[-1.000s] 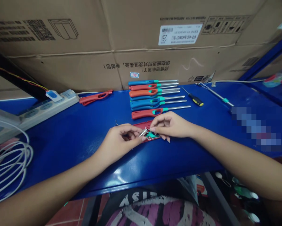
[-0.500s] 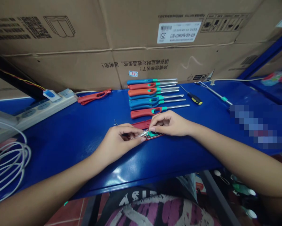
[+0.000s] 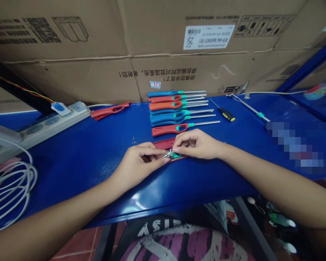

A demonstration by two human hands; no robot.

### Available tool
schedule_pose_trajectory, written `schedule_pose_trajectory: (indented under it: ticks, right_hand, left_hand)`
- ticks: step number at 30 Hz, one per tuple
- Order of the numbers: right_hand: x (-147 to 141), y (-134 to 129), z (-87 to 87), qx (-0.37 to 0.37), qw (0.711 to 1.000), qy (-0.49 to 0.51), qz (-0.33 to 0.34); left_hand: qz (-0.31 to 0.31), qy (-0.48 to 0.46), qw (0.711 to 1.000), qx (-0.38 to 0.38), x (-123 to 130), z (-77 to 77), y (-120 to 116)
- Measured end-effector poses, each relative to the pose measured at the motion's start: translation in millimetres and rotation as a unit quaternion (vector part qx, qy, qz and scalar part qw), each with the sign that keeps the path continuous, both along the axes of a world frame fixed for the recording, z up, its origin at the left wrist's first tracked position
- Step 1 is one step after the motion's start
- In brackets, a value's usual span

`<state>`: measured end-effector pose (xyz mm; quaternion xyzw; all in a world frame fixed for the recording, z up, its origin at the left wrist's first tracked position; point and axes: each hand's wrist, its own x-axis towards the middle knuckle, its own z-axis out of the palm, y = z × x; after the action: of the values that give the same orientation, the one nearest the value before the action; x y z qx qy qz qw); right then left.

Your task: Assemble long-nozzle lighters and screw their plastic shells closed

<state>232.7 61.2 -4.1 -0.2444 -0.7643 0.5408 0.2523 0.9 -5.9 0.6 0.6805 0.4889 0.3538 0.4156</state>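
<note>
My left hand pinches a small clear and metallic part between thumb and fingers. Close against it, my right hand has its thumb and index finger pressed together at the same spot; what lies between them is too small to make out. Beneath both hands is an opened red lighter casing with a green piece and thin wires inside. Just beyond, a red long-necked lighter lies on the blue table. Tiny screws rest left of the casing.
Several blue, red and orange lighters lie in a row behind my hands. A screwdriver is right of them. At left are red casing halves, a power strip and coiled white cable. Cardboard stands behind.
Both hands keep nearly the same pose over the casing. The whole view has shifted very slightly.
</note>
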Motion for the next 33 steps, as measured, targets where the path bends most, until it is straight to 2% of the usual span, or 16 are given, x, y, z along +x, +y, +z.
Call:
schedule_pose_trajectory:
  ticks: [10,17,20,25,33]
  right_hand:
    - [-0.8,-3.7,3.2,0.038,0.999,-0.027,-0.008]
    - [-3.0,-6.2,3.9,0.05,0.998,-0.035,-0.013]
    - [-3.2,-6.1,5.0,0.018,0.999,-0.021,-0.025]
    - [-1.1,-4.2,4.2,-0.1,0.994,-0.032,-0.032]
    - [-4.6,-6.3,1.4,-0.098,0.995,0.004,-0.037]
  left_hand:
    - [0.0,-0.017,1.0,-0.019,2.2,-0.8,-1.6]
    - [0.0,-0.007,1.0,-0.005,3.3,-0.5,-2.4]
    - [0.011,-0.007,1.0,-0.006,3.7,0.6,-2.3]
    - [0.03,-0.008,0.999,-0.01,4.2,3.2,-2.2]
    - [0.025,0.004,1.0,-0.005,3.4,-5.2,-3.2]
